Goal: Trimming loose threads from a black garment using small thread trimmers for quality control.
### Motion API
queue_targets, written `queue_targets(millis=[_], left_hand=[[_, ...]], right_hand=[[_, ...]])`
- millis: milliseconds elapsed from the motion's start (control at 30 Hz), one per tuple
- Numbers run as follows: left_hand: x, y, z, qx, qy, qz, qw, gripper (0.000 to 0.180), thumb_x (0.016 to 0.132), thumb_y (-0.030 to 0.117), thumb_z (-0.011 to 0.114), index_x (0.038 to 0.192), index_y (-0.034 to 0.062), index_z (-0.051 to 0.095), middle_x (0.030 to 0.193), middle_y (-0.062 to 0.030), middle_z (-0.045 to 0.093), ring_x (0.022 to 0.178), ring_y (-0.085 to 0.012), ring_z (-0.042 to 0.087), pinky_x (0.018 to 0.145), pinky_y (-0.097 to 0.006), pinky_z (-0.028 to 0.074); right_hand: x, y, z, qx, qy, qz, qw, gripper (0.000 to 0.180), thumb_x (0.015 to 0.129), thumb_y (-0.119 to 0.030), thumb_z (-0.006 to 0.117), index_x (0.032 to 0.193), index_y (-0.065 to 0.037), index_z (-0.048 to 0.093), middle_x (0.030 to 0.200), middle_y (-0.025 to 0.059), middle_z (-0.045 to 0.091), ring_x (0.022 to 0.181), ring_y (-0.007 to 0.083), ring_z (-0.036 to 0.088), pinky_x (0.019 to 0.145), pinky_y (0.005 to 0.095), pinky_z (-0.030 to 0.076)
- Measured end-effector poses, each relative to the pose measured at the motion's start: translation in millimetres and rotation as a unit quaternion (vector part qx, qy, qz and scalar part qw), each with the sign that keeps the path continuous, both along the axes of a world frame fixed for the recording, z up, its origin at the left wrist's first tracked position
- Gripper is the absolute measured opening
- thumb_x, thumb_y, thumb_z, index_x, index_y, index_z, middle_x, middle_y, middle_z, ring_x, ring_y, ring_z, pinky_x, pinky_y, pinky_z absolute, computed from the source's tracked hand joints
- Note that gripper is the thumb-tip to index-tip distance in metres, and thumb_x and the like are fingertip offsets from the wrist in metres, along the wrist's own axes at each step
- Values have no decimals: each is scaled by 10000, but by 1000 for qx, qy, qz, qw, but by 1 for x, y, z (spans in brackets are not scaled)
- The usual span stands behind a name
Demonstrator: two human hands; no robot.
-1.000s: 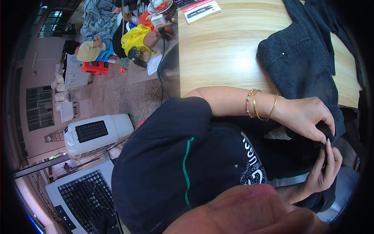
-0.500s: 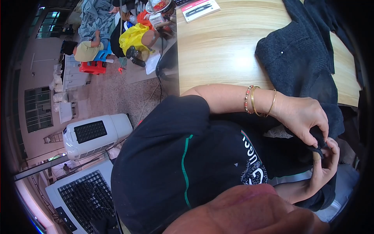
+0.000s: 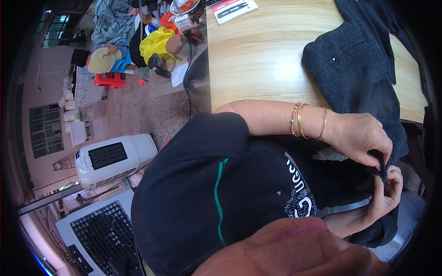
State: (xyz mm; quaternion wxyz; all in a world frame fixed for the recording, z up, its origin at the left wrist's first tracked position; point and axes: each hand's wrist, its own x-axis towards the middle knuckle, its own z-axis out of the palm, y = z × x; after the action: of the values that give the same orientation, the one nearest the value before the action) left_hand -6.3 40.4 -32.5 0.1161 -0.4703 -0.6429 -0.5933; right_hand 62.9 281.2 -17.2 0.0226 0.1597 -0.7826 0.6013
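My left hand (image 3: 361,137), with bracelets at the wrist, pinches a small dark fold of cloth (image 3: 381,173). From below, my right hand (image 3: 386,189) meets it, its thumb and curled fingers closed on the same fold. The fingertips of both hands nearly touch. A charcoal knitted garment (image 3: 350,64) drapes from the table toward my hands, with a small white speck on it. The held fold looks like part of this garment, though the join is hidden behind my fingers.
The pale wooden table (image 3: 258,55) bears a small packet (image 3: 234,10) at its far edge. At left stand a white air cooler (image 3: 117,158) and a second grille-fronted unit (image 3: 99,234). Beyond are a yellow bag (image 3: 156,45), a red stool (image 3: 109,79) and a seated person (image 3: 105,59) beside heaped blue cloth (image 3: 113,23).
Both hands have shifted slightly to the right with the fold of cloth. My left fingers have rolled a little lower over it. In the background, the seated person's arm has moved.
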Motion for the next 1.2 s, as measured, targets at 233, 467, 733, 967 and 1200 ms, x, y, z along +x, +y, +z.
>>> queue_targets(millis=[233,467,733,967,1200], left_hand=[[-3,7,-9,26,49,31,998,129,787,149,754,835,78,657,769,-41,671,733,-225,669,677,-327,502],[-1,15,-13,31,116,111,987,163,746,153,747,749,104,592,687,-14,597,633,-201,610,614,-325,463],[-25,6,6,-67,296,284,909,167,729,261,683,693,197,533,668,64,530,685,-131,586,668,-299,407],[-43,-44,22,-286,162,101,939,228,807,403,710,909,201,682,849,56,680,854,-171,669,759,-362,483],[-67,-115,13,-347,101,74,930,176,816,242,742,842,71,712,793,-104,668,752,-295,620,699,-390,486]], right_hand=[[2,-3,-8,-30,26,-24,999,218,862,129,635,1037,32,547,1081,112,545,983,160,555,926,243,421],[5,-13,-9,27,59,-66,996,217,875,118,637,1064,50,554,1100,116,564,1002,165,557,931,249,422],[13,-29,-10,222,189,-221,931,262,898,99,615,1155,50,602,1152,119,618,1030,202,594,959,296,446],[36,2,-37,325,183,-299,878,263,858,98,635,1110,39,681,1065,131,686,988,257,644,922,341,482],[34,6,-37,297,178,-323,881,244,831,86,667,1060,14,711,1020,111,682,959,230,646,884,320,491]])
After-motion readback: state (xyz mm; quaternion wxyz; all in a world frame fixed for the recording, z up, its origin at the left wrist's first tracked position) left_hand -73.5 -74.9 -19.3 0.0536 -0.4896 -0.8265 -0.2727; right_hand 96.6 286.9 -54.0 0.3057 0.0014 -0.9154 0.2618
